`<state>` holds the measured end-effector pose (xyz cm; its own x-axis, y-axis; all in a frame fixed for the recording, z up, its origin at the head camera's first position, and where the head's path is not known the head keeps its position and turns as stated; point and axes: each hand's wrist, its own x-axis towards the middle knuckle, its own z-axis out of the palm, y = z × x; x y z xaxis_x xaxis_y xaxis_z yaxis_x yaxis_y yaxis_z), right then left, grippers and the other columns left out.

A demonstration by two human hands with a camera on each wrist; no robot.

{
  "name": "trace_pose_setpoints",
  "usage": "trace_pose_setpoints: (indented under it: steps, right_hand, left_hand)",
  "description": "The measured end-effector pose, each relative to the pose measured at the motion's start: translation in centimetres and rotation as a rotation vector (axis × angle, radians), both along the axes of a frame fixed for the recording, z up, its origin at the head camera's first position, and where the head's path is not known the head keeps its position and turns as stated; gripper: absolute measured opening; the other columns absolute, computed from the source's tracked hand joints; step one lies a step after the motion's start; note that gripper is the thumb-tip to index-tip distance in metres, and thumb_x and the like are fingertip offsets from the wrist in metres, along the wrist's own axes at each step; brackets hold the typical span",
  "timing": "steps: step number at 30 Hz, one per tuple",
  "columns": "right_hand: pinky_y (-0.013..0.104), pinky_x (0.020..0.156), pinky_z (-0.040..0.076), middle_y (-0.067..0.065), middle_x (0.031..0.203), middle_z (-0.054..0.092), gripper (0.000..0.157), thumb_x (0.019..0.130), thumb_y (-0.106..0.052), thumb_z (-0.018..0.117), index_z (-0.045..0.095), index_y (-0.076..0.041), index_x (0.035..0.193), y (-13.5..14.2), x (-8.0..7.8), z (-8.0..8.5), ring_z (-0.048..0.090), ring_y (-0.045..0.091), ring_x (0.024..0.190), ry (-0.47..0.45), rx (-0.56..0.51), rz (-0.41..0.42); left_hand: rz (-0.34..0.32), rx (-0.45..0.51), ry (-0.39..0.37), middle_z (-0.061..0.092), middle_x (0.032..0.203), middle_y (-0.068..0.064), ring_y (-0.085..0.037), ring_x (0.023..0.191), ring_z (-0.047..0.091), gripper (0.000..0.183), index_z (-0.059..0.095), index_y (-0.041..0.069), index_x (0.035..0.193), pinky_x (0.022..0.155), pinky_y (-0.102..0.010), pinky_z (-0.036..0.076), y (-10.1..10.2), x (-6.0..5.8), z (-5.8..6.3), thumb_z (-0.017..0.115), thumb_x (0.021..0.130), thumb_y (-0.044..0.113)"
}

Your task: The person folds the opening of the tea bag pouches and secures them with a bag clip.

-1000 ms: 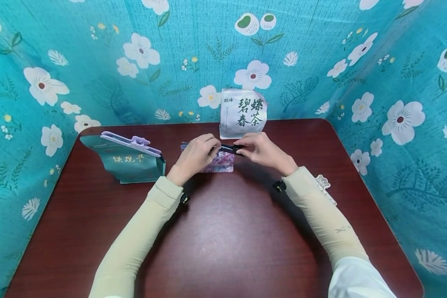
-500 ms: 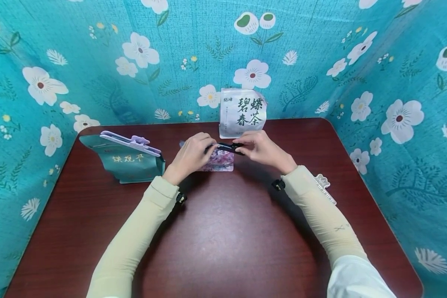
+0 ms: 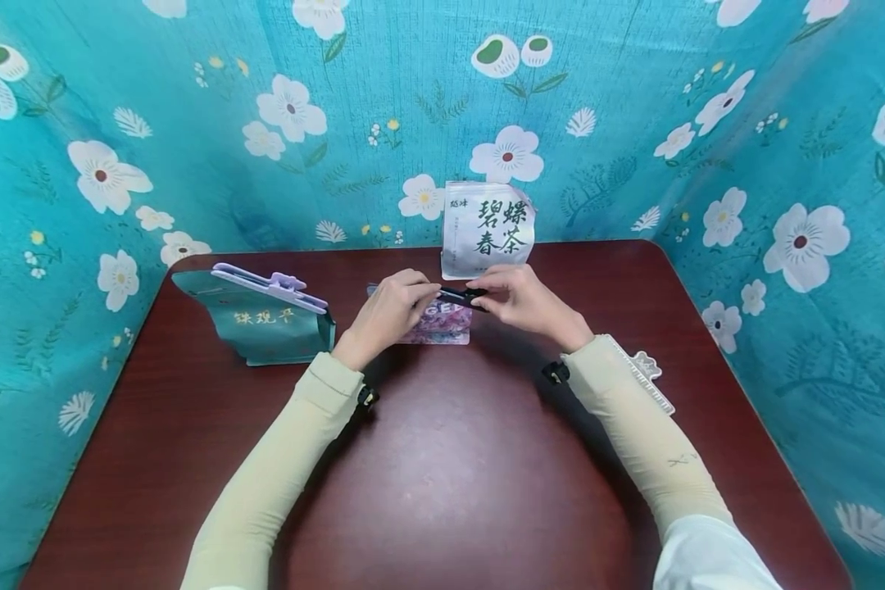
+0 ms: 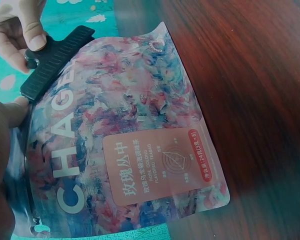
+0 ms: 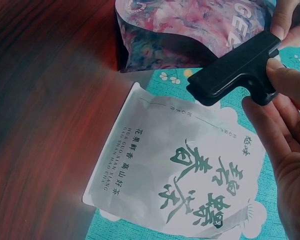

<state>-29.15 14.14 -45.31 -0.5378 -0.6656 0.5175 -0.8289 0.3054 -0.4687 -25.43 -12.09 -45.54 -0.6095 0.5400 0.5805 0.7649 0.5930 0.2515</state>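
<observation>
A colourful pink-and-blue tea pouch (image 4: 120, 100) lettered CHAGEE stands near the back of the table, partly behind my left hand (image 3: 392, 311). That hand pinches the pouch's top edge. My right hand (image 3: 524, 301) pinches the handle of a black bag clip (image 5: 235, 70) between thumb and fingers. In the left wrist view the clip lies along part of the pouch's top edge; whether its jaws have closed over that edge I cannot tell. The left fingertips touch or nearly touch the clip's near end.
A white tea pouch (image 3: 487, 229) stands behind my right hand against the floral cloth. To the left is a green tea pouch (image 3: 273, 328) with a lilac bag clip (image 3: 273, 287) across its top. A pale, see-through clip (image 3: 647, 377) lies beside my right forearm.
The head view has shifted slightly. My left fingers have moved a little along the pouch's top edge, while my right hand keeps its grip on the black bag clip.
</observation>
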Motion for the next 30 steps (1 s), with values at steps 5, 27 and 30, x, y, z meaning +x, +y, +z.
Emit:
trace_pose_setpoints:
  steps: [5,27,30]
  right_hand:
    - [0.026,0.064,0.05,0.009,0.096,0.075,0.023,0.086,-0.001,0.079,0.078,-0.001,0.11,0.17,0.09,0.04,0.064,0.014,0.078,-0.014,0.013,-0.011]
    - [0.025,0.061,0.049,0.007,0.094,0.075,0.023,0.086,0.0,0.079,0.078,-0.001,0.109,-0.12,0.29,0.15,0.061,0.011,0.075,-0.012,0.001,0.001]
    - [0.025,0.061,0.049,0.007,0.094,0.075,0.023,0.086,-0.001,0.079,0.078,-0.001,0.109,-0.14,0.27,0.12,0.061,0.011,0.074,-0.008,-0.004,0.006]
  left_hand:
    - [-0.005,0.002,0.005,0.071,0.094,-0.011,-0.021,0.088,0.065,0.016,0.078,-0.001,0.109,0.081,-0.032,0.057,0.06,0.15,0.02,0.07,0.095,0.003]
    - [0.008,-0.046,-0.015,0.071,0.101,-0.012,-0.022,0.093,0.066,0.019,0.076,-0.001,0.111,0.085,-0.032,0.058,0.25,0.57,0.24,0.071,0.093,-0.001]
    - [0.01,-0.045,-0.018,0.071,0.101,-0.012,-0.021,0.093,0.065,0.02,0.076,-0.001,0.112,0.085,-0.032,0.058,0.16,0.65,0.29,0.07,0.093,-0.001]
